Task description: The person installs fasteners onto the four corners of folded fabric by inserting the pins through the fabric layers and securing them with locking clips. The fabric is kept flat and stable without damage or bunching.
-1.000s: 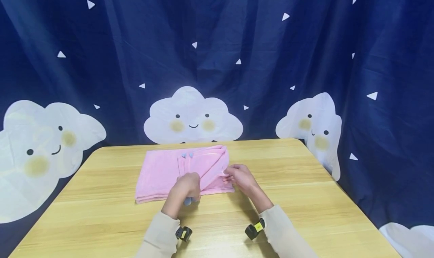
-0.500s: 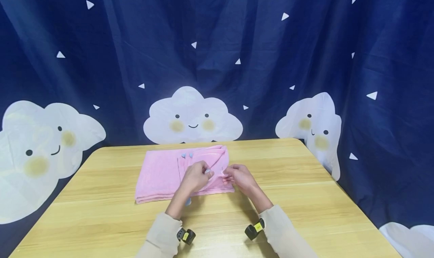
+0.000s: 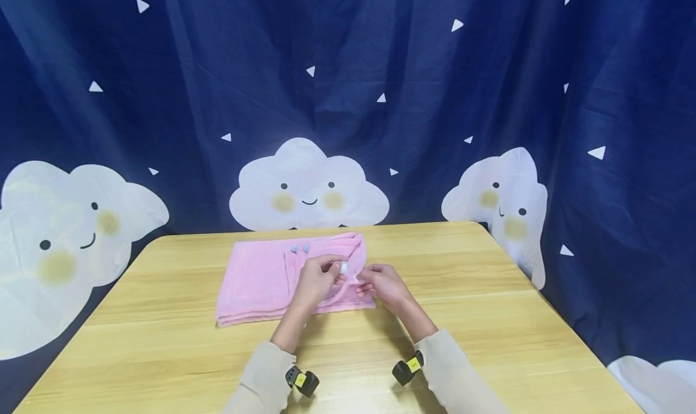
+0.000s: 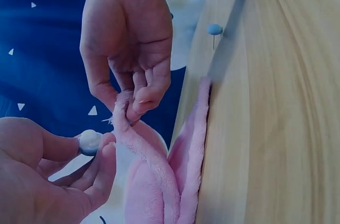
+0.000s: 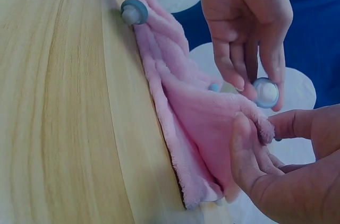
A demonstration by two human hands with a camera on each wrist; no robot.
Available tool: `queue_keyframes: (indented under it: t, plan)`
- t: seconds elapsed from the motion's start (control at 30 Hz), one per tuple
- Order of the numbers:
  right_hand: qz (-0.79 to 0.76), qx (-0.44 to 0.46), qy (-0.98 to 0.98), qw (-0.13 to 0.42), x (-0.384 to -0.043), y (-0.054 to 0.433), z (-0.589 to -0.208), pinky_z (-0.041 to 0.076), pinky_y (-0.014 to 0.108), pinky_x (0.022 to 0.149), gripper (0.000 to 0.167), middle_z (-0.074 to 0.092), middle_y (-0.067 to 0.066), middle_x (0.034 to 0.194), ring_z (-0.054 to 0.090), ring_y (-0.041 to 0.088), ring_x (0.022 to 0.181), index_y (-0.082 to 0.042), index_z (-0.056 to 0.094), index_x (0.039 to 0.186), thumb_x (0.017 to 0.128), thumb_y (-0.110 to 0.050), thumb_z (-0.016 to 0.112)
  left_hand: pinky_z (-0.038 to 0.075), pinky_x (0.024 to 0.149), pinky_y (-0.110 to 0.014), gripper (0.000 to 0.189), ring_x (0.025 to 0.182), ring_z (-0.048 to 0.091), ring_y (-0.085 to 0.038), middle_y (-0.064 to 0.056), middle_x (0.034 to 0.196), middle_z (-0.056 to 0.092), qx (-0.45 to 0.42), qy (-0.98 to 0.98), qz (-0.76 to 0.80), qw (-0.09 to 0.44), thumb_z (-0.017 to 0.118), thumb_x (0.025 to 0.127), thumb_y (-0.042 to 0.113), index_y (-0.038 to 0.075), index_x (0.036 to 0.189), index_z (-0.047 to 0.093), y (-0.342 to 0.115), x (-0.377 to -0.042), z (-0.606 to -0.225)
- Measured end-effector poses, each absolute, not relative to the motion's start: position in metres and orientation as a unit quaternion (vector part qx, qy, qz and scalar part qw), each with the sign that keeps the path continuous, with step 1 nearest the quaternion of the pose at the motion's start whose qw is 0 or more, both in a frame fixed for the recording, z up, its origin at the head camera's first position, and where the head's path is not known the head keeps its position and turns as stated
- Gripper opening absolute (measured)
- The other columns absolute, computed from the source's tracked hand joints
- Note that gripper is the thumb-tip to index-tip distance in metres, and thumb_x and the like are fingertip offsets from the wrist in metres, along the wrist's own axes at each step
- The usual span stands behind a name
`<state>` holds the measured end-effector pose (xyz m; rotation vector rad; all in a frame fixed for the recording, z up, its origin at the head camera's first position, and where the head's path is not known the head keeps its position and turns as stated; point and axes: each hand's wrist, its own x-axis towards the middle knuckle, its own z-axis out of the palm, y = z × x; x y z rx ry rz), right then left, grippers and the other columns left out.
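Note:
A pink plush blanket (image 3: 261,275) lies folded on the wooden table. My left hand (image 3: 319,281) pinches a small round blue-and-white cap (image 4: 89,143) between thumb and fingers, above the blanket's right part. My right hand (image 3: 387,287) pinches a raised edge of the blanket (image 5: 212,112) near its right side. In the left wrist view, a thin whitish spike (image 4: 108,121) sticks out of that pinched edge toward the left hand. The cap is close to the edge, with a small gap between them. The right fingertips are partly hidden behind the plush.
Two small blue-headed pins (image 3: 300,249) lie on the blanket's far part. A blue-headed pin (image 4: 214,29) with its needle showing is on the table (image 3: 489,317) in the left wrist view. Another round cap (image 5: 134,11) is by the near edge. A dark blue curtain (image 3: 348,100) hangs behind.
My left hand has come up from the blanket's near edge with the cap and moved right, toward the right hand. The right hand keeps its pinch on the blanket, almost still.

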<state>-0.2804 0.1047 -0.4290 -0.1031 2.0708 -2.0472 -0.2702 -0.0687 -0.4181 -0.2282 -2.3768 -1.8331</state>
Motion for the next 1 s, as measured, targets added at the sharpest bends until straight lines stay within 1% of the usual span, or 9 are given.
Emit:
queue_keyframes:
  t: [0.13, 0.27, 0.37, 0.63, 0.83, 1.0]
  plan:
    - [-0.696, -0.037, 0.707, 0.118, -0.2808, 0.1046, -0.4292, 0.059, 0.029, 0.074, 0.017, 0.063, 0.009, 0.086, 0.065, 0.015, 0.072, 0.010, 0.059, 0.102, 0.092, -0.003, 0.057, 0.063, 0.072, -0.035, 0.022, 0.077, 0.075, -0.024, -0.020, 0.098, 0.076, -0.076, -0.787, -0.608, 0.067, 0.061, 0.097, 0.001, 0.000, 0.115, 0.074, -0.0684, -0.2707, -0.4191]
    - [-0.700, -0.035, 0.703, 0.122, -0.2807, 0.1041, -0.4301, 0.059, 0.028, 0.072, 0.014, 0.063, 0.009, 0.085, 0.065, 0.015, 0.070, 0.009, 0.060, 0.101, 0.092, -0.001, 0.056, 0.063, 0.075, -0.034, 0.023, 0.083, 0.075, -0.027, -0.020, 0.104, 0.076, -0.070, -0.780, -0.618, 0.065, 0.064, 0.095, 0.003, -0.001, 0.116, 0.073, -0.0678, -0.2700, -0.4192]
    - [-0.701, -0.039, 0.702, 0.118, -0.2805, 0.1040, -0.4305, 0.059, 0.027, 0.070, 0.013, 0.063, 0.009, 0.085, 0.065, 0.015, 0.069, 0.009, 0.060, 0.100, 0.092, 0.000, 0.057, 0.062, 0.078, -0.033, 0.023, 0.088, 0.075, -0.027, -0.018, 0.108, 0.076, -0.062, -0.776, -0.623, 0.067, 0.067, 0.094, 0.005, 0.000, 0.115, 0.073, -0.0669, -0.2692, -0.4181]
    - [-0.698, -0.041, 0.705, 0.116, -0.2810, 0.1033, -0.4298, 0.059, 0.027, 0.071, 0.013, 0.064, 0.009, 0.086, 0.066, 0.014, 0.070, 0.008, 0.061, 0.099, 0.091, -0.001, 0.059, 0.061, 0.081, -0.033, 0.020, 0.090, 0.076, -0.028, -0.017, 0.105, 0.077, -0.062, -0.774, -0.625, 0.079, 0.070, 0.092, 0.008, 0.001, 0.110, 0.074, -0.0634, -0.2675, -0.4166]
    - [-0.696, -0.047, 0.706, 0.119, -0.2813, 0.1036, -0.4297, 0.059, 0.027, 0.072, 0.014, 0.064, 0.009, 0.086, 0.066, 0.014, 0.071, 0.009, 0.060, 0.101, 0.092, -0.002, 0.059, 0.060, 0.087, -0.035, 0.020, 0.102, 0.074, -0.026, -0.015, 0.107, 0.077, -0.056, -0.770, -0.630, 0.080, 0.073, 0.089, 0.007, 0.004, 0.109, 0.075, -0.0621, -0.2675, -0.4164]
    - [-0.696, -0.046, 0.706, 0.122, -0.2803, 0.1035, -0.4285, 0.059, 0.027, 0.072, 0.014, 0.064, 0.007, 0.085, 0.066, 0.013, 0.071, 0.008, 0.060, 0.101, 0.093, -0.003, 0.059, 0.058, 0.092, -0.038, 0.022, 0.109, 0.072, -0.027, -0.015, 0.109, 0.077, -0.065, -0.766, -0.634, 0.086, 0.072, 0.087, 0.004, 0.002, 0.109, 0.074, -0.0623, -0.2681, -0.4172]
